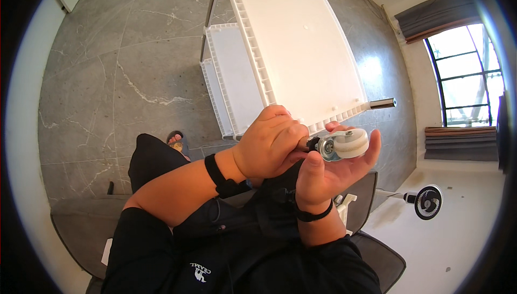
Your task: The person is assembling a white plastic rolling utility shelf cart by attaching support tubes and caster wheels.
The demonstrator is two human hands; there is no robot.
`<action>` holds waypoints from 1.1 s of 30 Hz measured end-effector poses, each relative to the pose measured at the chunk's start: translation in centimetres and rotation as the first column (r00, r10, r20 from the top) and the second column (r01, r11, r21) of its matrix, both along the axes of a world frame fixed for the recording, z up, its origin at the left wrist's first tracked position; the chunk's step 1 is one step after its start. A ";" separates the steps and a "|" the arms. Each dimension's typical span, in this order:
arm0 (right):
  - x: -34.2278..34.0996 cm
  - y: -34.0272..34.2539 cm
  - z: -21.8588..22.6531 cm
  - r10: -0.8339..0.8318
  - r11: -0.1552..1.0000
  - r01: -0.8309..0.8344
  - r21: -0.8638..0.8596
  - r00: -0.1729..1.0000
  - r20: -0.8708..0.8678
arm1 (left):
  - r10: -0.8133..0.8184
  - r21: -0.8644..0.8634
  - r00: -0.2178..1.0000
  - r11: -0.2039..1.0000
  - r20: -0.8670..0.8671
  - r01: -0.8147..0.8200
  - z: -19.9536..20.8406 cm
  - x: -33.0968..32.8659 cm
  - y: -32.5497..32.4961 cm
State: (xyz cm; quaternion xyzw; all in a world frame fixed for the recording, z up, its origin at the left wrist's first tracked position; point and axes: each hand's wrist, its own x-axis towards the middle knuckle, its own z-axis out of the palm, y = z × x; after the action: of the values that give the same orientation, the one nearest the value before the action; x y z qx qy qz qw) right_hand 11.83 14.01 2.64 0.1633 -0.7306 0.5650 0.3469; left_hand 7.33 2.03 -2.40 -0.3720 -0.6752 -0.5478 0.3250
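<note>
A white plastic shelf unit (301, 46) with metal tube legs lies on its side in front of me. My left hand (274, 146) is closed around the end of the leg at the near corner, and its fingers hide most of that tube. Out of this end comes a caster wheel (353, 144), white with a shiny metal fork and a dark collar. My right hand (334, 178) cups the caster from below and the right, thumb beside the fork and fingers curved around the wheel. How far the caster's stem sits inside the leg is hidden.
Another leg end (383, 103) sticks out bare at the unit's right corner. Lower shelves (231, 73) show at left. I sit on a grey sofa (81, 224), with white plastic pieces (346, 208) by my right arm. A small fan (428, 201) stands at right.
</note>
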 end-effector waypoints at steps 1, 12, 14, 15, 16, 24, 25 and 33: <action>0.1 -0.1 -0.1 -0.011 1.000 0.011 -0.019 1.000 -0.016 | 0.024 0.003 1.000 1.000 -0.009 -0.024 0.1 0.0 0.0; 0.7 0.2 -1.7 0.041 0.995 -0.048 -0.089 0.996 -0.077 | 0.009 -0.021 1.000 1.000 -0.016 -0.009 0.1 0.0 -0.4; 0.5 0.7 -1.9 0.147 0.985 -0.153 -0.080 0.986 -0.082 | 0.006 -0.019 1.000 1.000 -0.018 -0.006 0.1 0.0 -0.4; 0.6 0.5 -1.8 0.143 0.985 -0.150 -0.081 0.986 -0.082 | 0.005 -0.019 1.000 1.000 -0.013 -0.005 0.1 0.1 -0.4; 0.5 -0.2 -1.2 0.167 0.977 -0.174 -0.123 0.984 -0.066 | 0.006 -0.020 1.000 1.000 -0.007 -0.006 0.0 0.1 -0.4; 0.0 -0.2 0.1 0.059 0.998 -0.058 0.010 0.991 -0.121 | -0.013 -0.003 1.000 1.000 -0.003 0.013 0.1 0.1 -0.3; 0.3 -0.2 0.1 0.080 0.997 -0.082 -0.009 0.992 -0.092 | -0.014 -0.012 1.000 1.000 0.002 0.014 0.1 0.1 -0.3; -0.5 0.6 -0.8 0.138 0.990 -0.132 0.048 0.977 -0.161 | 0.021 -0.015 1.000 1.000 -0.020 -0.021 -0.1 0.1 -0.2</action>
State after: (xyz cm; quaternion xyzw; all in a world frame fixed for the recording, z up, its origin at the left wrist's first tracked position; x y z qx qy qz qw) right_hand 11.33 14.61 1.85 0.2650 -0.6969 0.5585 0.3635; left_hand 7.45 1.84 -2.49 -0.3726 -0.6800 -0.5356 0.3345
